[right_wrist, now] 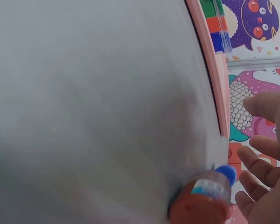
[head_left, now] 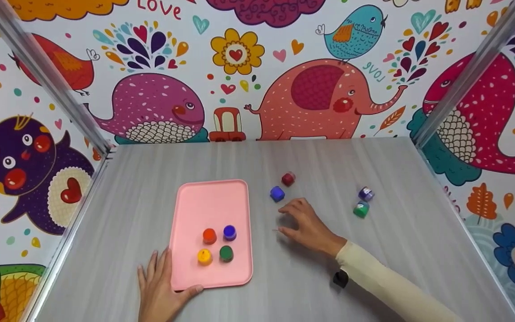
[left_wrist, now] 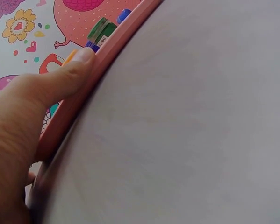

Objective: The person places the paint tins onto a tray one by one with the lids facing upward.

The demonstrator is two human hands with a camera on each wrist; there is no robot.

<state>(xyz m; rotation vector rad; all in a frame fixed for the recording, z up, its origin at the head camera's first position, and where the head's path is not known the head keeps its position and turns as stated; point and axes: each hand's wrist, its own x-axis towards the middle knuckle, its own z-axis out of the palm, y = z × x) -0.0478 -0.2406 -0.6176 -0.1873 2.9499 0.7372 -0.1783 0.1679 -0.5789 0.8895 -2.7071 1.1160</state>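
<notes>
My left hand (head_left: 161,286) lies at the near left corner of a pink tray (head_left: 213,201), its fingers straight along the left side and its thumb on the near rim. In the tray stand small paint jars: orange (head_left: 209,235), blue (head_left: 229,232), yellow (head_left: 204,256) and green (head_left: 226,253). Over the table right of the tray, my right hand (head_left: 309,228) has loosely bent fingers and holds nothing. Its fingertips are just short of another blue jar (head_left: 277,193), with a red jar (head_left: 288,179) behind. The right wrist view shows the red jar (right_wrist: 200,205) close up.
Farther right on the grey table (head_left: 128,179), a purple jar (head_left: 366,193) and a second green jar (head_left: 361,209) sit close together. Walls with printed animals (head_left: 159,107) and metal posts (head_left: 52,80) enclose the table. A black object (head_left: 340,278) shows at the right wrist.
</notes>
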